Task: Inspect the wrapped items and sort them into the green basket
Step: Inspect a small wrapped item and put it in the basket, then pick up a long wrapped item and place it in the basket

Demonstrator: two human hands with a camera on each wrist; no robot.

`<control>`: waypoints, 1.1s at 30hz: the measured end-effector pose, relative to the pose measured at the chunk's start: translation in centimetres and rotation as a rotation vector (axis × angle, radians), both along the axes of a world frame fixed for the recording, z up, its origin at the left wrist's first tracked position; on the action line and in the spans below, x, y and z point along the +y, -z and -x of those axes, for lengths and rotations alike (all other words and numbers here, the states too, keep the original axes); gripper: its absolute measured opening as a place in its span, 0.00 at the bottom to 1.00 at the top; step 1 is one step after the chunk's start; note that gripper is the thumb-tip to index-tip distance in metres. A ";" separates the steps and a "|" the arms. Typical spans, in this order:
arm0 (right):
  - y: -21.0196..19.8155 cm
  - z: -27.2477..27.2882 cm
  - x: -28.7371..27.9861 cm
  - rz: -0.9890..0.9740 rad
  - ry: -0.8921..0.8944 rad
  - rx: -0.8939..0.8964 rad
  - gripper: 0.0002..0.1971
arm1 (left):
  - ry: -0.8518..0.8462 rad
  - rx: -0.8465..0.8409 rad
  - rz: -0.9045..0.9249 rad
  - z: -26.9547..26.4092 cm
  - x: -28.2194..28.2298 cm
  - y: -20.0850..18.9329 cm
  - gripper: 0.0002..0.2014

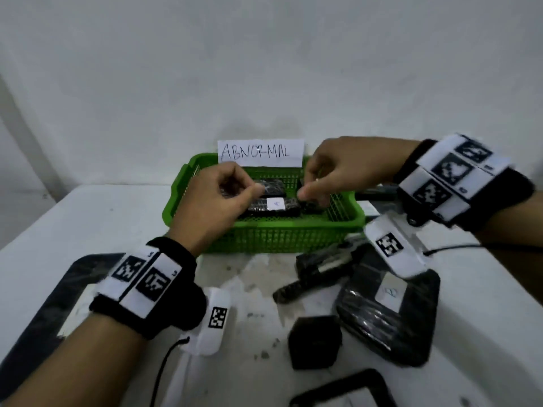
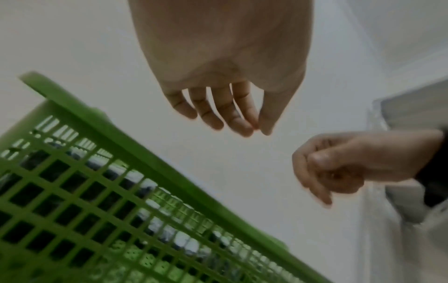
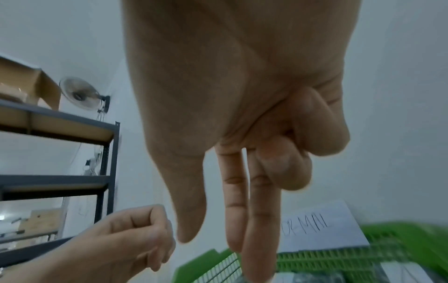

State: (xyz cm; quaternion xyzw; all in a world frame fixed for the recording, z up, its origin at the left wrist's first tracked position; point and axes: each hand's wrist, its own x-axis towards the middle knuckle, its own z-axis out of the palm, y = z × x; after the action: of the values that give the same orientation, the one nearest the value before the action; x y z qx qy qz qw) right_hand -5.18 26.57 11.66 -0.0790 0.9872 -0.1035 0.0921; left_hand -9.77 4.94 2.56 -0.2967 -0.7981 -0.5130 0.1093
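Paper sign on basket reads "ABNORMAL"

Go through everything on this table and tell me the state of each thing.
Green basket: upright, holds wrapped items.
Left hand: above the basket, holds nothing.
Right hand: above the basket, holds nothing.
Sign: upright behind the basket.
Labelled wrapped item: flat on the table.
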 end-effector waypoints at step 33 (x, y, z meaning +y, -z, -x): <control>14.9 -14.9 10.5 0.861 0.755 0.202 0.14 | 0.163 0.114 1.046 -12.5 9.0 2.9 0.27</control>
State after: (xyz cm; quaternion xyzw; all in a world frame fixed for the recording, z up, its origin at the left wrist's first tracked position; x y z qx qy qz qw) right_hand 9.73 37.11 -3.25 0.2388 0.8198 -0.5134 -0.0862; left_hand 2.75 13.92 -0.31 -0.4001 -0.9144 -0.0365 -0.0504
